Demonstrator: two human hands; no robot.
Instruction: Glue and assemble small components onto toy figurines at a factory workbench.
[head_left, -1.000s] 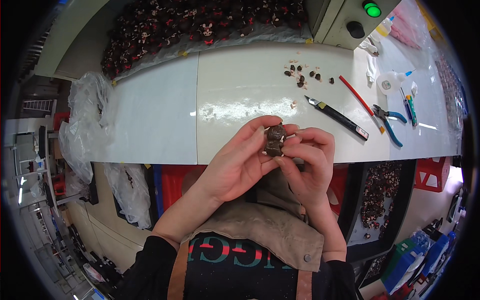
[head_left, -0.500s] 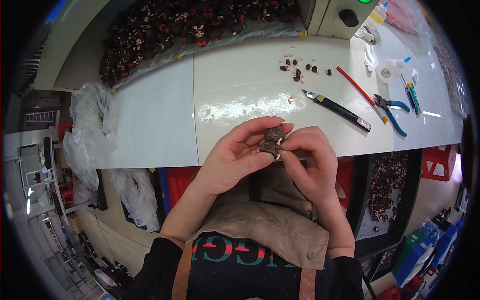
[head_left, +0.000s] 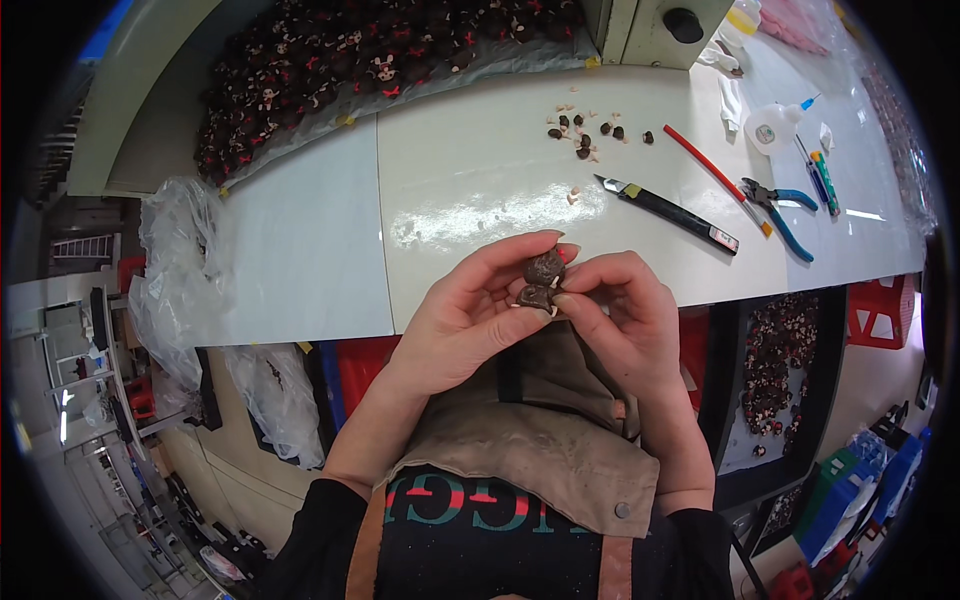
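Between my two hands, just over the table's front edge, is a small dark-brown figurine [head_left: 541, 270] with a round head, a body, pale limb tips and a bit of red near the head. My left hand [head_left: 470, 305] grips it from the left, fingers behind and thumb on the lower body. From the other side my right hand [head_left: 620, 310] pinches at the figurine's right side with thumb and forefinger. A pale bit shows at those fingertips, but I cannot tell whether it is a separate piece.
On the white table [head_left: 440, 160] lie small brown and pale pieces [head_left: 585, 130], a craft knife [head_left: 668, 215], a red-handled brush [head_left: 715, 178], blue-handled pliers [head_left: 785, 210] and a dropper bottle [head_left: 775, 128]. Many figurines [head_left: 380, 60] fill the back. A tray of figurines [head_left: 775, 370] sits low at right.
The figurine has turned slightly in my hands, and my right fingertips have shifted a little on it. The whole view has moved slightly.
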